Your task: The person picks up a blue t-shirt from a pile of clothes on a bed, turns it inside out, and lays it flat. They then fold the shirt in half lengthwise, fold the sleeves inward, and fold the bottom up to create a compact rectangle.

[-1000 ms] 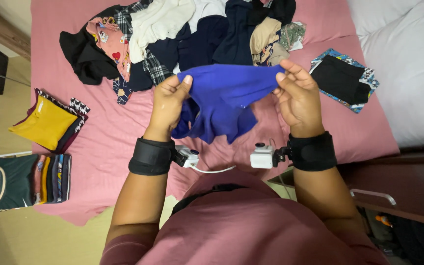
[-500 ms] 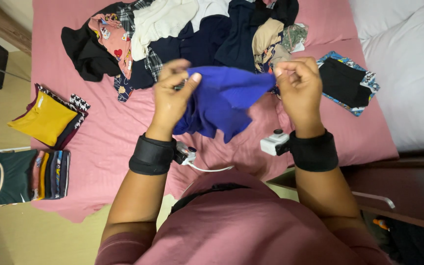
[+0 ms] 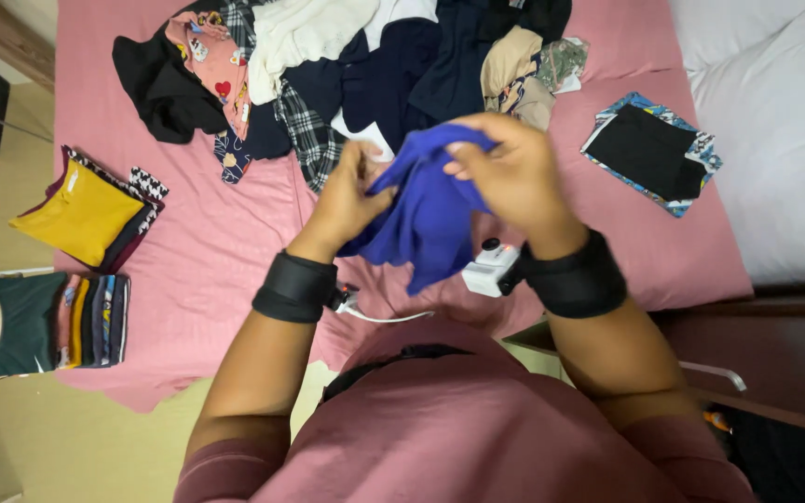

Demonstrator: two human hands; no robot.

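Both hands have drawn together, left hand (image 3: 351, 191) and right hand (image 3: 510, 172) each grasping the bunched blue garment (image 3: 426, 219) between them.

Left grip (image 3: 347, 200), right grip (image 3: 514, 172) close together, fingers pinched.

Counts, head view: 1 blue garment (image 3: 426, 219), held by 2 hands, left hand (image 3: 348, 197) & right hand (image 3: 512, 177). 2 black wristbands (image 3: 296, 287), 1 per wrist. 1 heap of unsorted clothes (image 3: 365, 65). 3 folded lots: yellow-topped pile (image 3: 86, 210), upright row of folded tops (image 3: 44, 321), black-topped pile (image 3: 649, 149). 1 pink bedsheet (image 3: 216, 261). 1 white pillow (image 3: 775, 121).
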